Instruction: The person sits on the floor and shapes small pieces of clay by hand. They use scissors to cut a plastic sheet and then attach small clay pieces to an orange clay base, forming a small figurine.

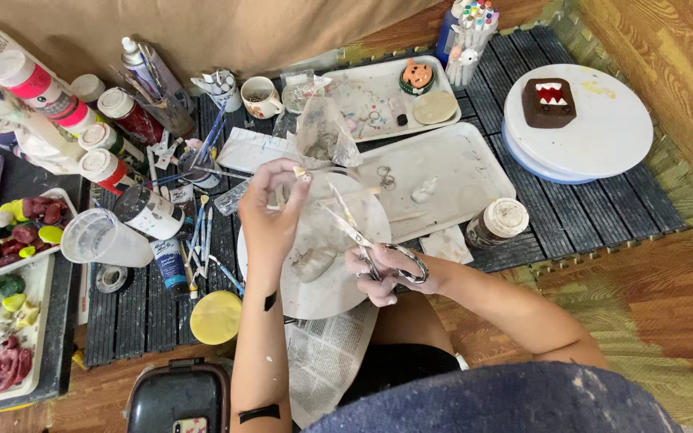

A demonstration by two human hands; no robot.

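Note:
My left hand (270, 210) pinches a small clear plastic piece (308, 175) up over a round white plate (326, 290). In my right hand (382, 274) is a pair of metal scissors (366, 240), fingers through the handles, blades partly apart and pointing up-left toward the plastic piece. A lump of grey clay (312, 263) lies on the plate below both hands.
White trays (475, 172) lie behind the plate, one with a small white figure (425, 190). A white turntable (603, 136) carries a brown square figure (549, 102). Paint bottles (110, 132), brushes (200, 228), a jar (497, 221), a yellow lid (216, 317) and newspaper (326, 357) crowd the dark mat.

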